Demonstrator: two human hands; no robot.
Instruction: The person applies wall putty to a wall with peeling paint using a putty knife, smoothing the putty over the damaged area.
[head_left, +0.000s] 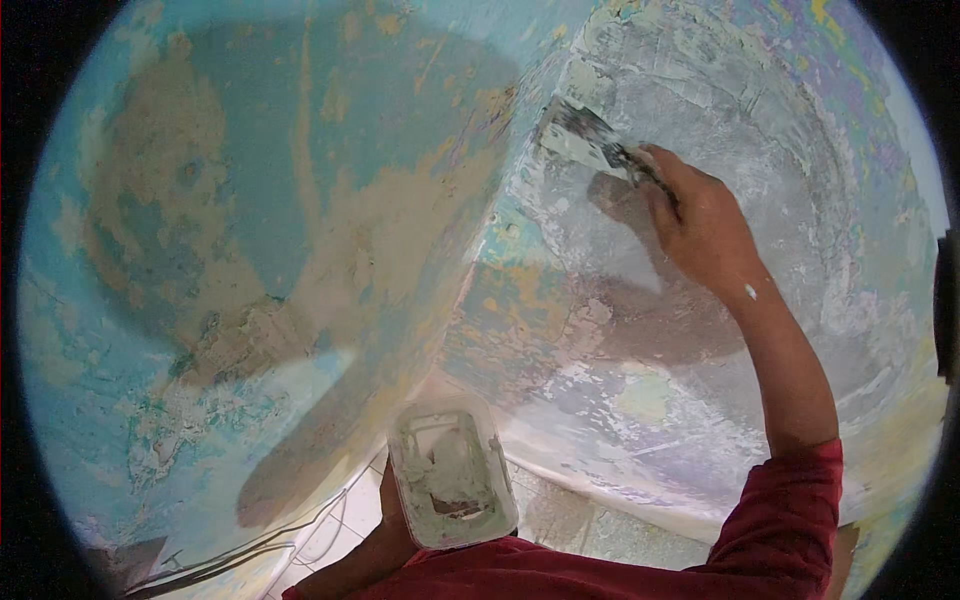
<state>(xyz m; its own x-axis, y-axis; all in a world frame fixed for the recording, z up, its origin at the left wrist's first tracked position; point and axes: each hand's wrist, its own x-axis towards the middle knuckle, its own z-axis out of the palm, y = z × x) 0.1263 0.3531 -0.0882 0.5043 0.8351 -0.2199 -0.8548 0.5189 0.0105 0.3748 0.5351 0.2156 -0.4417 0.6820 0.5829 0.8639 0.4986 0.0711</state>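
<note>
My right hand [708, 225] is closed round the handle of a putty knife [585, 138]. The knife's wide blade, smeared with pale filler, lies at or just over the left edge of a grey plastered patch [750, 165] on the right-hand wall; whether it touches cannot be made out. Low in the middle, close to my body, my left hand [396, 512] supports a clear rectangular plastic tub [404, 478] from its left side. Most of those fingers are hidden by the tub. Pale, wet-looking filler [470, 465] coats its inside.
Two walls meet at a corner running down the middle. The left wall [270, 150] has patchy turquoise and beige paint, with my shadow across it. Cables [240, 555] run along its foot at lower left, beside a tiled floor [345, 525]. A dark object [944, 305] stands at the far right.
</note>
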